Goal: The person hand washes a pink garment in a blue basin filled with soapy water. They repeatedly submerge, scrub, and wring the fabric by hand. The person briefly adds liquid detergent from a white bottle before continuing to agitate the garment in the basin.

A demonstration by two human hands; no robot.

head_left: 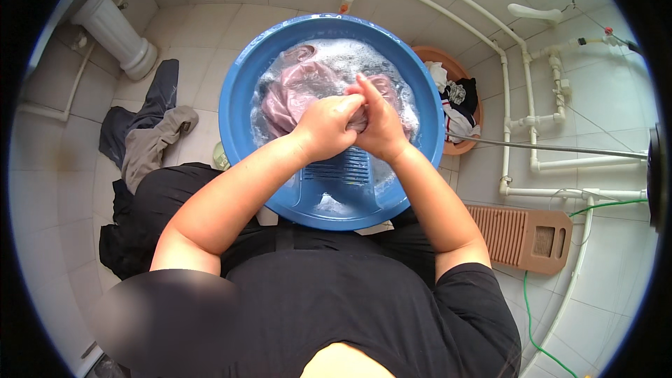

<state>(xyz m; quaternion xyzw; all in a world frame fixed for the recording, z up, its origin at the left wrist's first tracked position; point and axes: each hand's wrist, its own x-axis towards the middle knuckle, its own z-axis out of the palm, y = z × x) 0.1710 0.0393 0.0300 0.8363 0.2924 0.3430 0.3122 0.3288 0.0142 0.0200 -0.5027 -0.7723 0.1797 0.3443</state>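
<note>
A wet, shiny pink garment (pixel 301 89) lies bunched in soapy water inside a large blue basin (pixel 241 77). Over the middle of the basin, my left hand (pixel 327 124) is closed in a fist around a fold of it. My right hand (pixel 379 122) presses against the left from the other side, with its thumb side up and cloth pinched between the two. Just below my hands is the basin's built-in ribbed washboard (pixel 339 171). My fingers partly hide the cloth, so its kind cannot be made out.
An orange tub (pixel 448 59) with dark and white clothes stands behind the basin on the right. A brown washboard (pixel 521 238) lies at the right, beside white pipes (pixel 507 126) and a green hose (pixel 530 315). Dark and beige clothes (pixel 157 140) lie on the floor left.
</note>
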